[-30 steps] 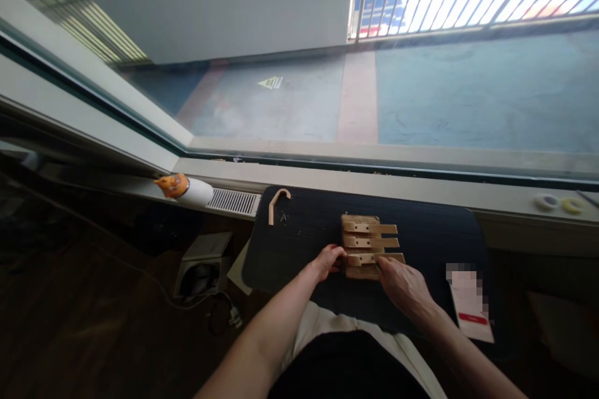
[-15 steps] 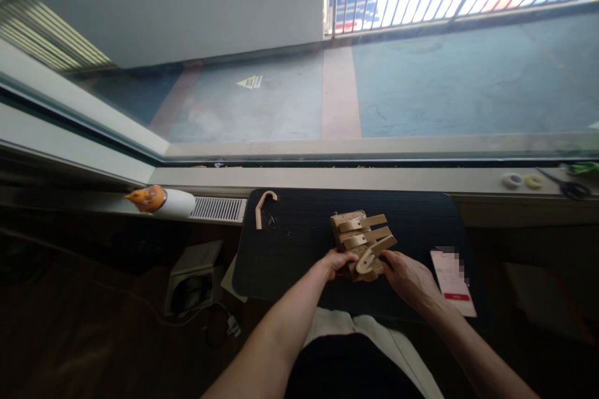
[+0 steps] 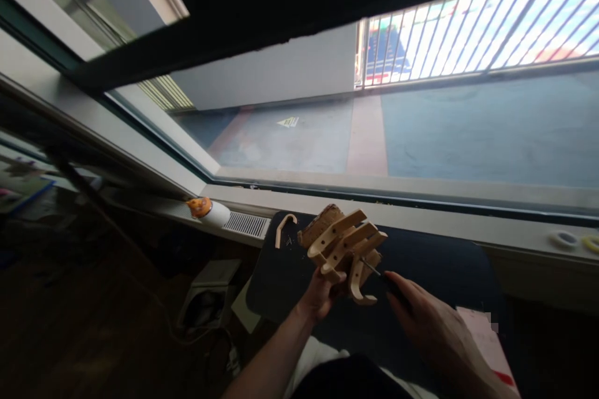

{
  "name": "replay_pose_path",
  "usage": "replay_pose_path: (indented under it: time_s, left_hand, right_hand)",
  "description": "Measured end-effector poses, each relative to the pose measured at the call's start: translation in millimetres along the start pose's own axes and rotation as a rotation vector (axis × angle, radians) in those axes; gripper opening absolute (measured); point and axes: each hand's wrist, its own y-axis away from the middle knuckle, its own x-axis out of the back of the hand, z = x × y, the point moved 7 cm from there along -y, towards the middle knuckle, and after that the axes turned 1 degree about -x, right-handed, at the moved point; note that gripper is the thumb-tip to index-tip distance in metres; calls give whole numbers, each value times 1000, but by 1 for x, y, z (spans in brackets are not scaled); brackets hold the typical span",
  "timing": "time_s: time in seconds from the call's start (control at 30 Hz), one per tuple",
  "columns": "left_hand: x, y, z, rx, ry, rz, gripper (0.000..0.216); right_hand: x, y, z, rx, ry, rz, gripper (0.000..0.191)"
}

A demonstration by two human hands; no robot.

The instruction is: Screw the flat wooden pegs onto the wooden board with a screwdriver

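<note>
My left hand (image 3: 319,294) is closed around the lower side of a rough-barked wooden block (image 3: 321,227), raised and tilted above the dark table. Several pale wooden hooks with dark holes lie side by side across the block. In my right hand (image 3: 423,312) is a screwdriver (image 3: 373,267), its thin shaft pointing left. Its tip meets the nearest wooden hook (image 3: 358,283) at or close to a hole; whether it sits in a screw is too small to tell. My left fingertips are partly hidden beneath the hooks.
On the dark table (image 3: 435,268) lie a loose wooden hook (image 3: 279,234) and small screws (image 3: 289,241) at far left. A pink-and-white card (image 3: 484,340) is partly behind my right forearm. A white bottle (image 3: 216,214) with an orange top and tape rolls (image 3: 564,239) rest along the window ledge.
The block with its hooks has been lifted and turned. My right hand has left the hook and now holds a screwdriver against it. The view has shifted and tilted.
</note>
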Motion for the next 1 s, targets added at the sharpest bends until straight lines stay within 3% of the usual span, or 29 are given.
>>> replay_pose_path:
  time_s: [0.1,0.2,0.33,0.43,0.53,0.67,0.77,0.8,0.9,0.97,1.0]
  left_hand:
    - [-4,1,21,-135,77,62,49]
    - [-7,4,37,-207,98,90,46]
    - [-29,14,39,-168,178,-33,41]
    - [-56,21,32,-169,229,-149,43]
    - [-73,31,26,-232,191,-165,47]
    - [-68,50,29,-225,-73,-189,45]
    - [-47,56,42,-9,-276,-308,37]
    - [-36,53,53,49,-255,-287,36]
    - [-20,39,101,44,-178,-251,45]
    - [-21,35,115,157,-163,-270,47]
    - [-22,38,115,234,-230,-276,38]
  right_hand:
    - [12,-3,8,-75,-62,-42,36]
    - [14,-4,25,-204,-401,-113,34]
    - [-6,-8,36,-386,-973,-108,24]
    - [-28,-15,24,-460,-1208,-98,32]
    - [-42,-21,6,-503,-1335,-188,41]
    - [-29,-28,9,-390,-1260,-234,43]
    - [-6,-33,34,-345,-1139,-180,40]
    - [1,-35,41,-347,-1108,-190,39]
    - [15,-43,42,-332,-911,-361,41]
    - [19,-48,20,-216,-853,-559,43]
    - [20,-50,6,-139,-843,-655,43]
